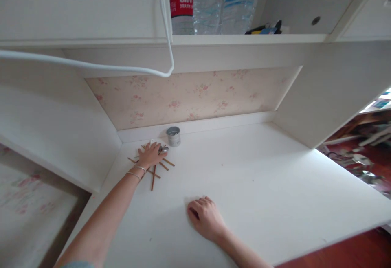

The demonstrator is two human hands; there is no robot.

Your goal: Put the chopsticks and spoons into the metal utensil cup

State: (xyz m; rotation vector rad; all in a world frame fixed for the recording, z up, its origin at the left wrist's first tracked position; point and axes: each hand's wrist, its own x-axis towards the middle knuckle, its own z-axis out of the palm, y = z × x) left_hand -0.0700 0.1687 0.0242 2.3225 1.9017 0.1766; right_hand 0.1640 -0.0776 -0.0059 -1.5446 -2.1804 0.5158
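At the back left of the white tabletop point(244, 170), my left hand point(149, 155) lies palm down with its fingers spread. Under and around it, several wooden chopsticks point(153, 179) fan out crosswise on the surface. Metal spoons point(165, 150) show by its fingertips, their handles hidden beneath the hand. Just to the right of them a grey perforated utensil holder point(174, 138) stands upright near the back edge. Nearer the front, my right hand point(206, 218) rests on the table with fingers curled in, and nothing shows in it.
Plastic water bottles point(209, 5) stand on the shelf above. A white cable point(122, 68) hangs in front of the cabinet at upper left. Side panels point(332, 84) bound the tabletop at the back. Cluttered items point(362, 160) lie beyond its right edge.
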